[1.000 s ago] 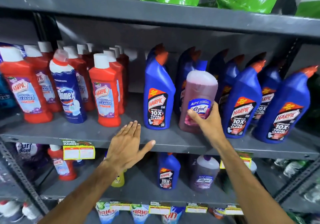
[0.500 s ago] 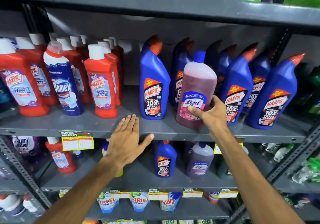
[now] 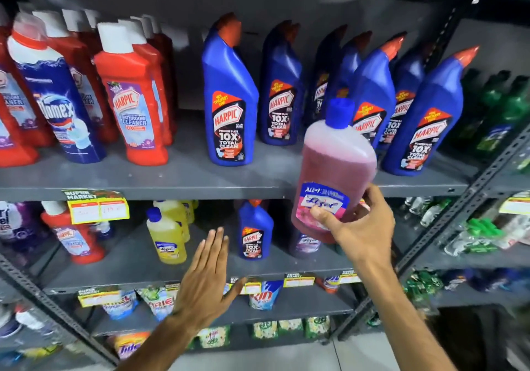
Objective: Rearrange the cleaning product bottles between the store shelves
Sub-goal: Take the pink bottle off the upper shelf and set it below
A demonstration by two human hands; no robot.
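Observation:
My right hand grips a pink Lizol bottle with a blue cap, held in the air in front of the upper shelf's front edge, tilted slightly right. My left hand hovers open, fingers flat and together, before the lower shelf. Blue Harpic bottles stand on the upper shelf, right of red Harpic bathroom cleaners and a Domex bottle. On the lower shelf stand yellow Lizol bottles, a small blue Harpic, and a purple Lizol partly hidden by the pink bottle.
A small red Harpic bottle stands at the lower shelf's left. Yellow price tags hang on the shelf edge. Detergent pouches fill the shelves below. Green bottles and a slotted steel upright are to the right.
My right hand has lifted the pink Lizol bottle off the upper shelf and brought it down and toward me. My left hand dropped from the upper shelf edge to the lower shelf level.

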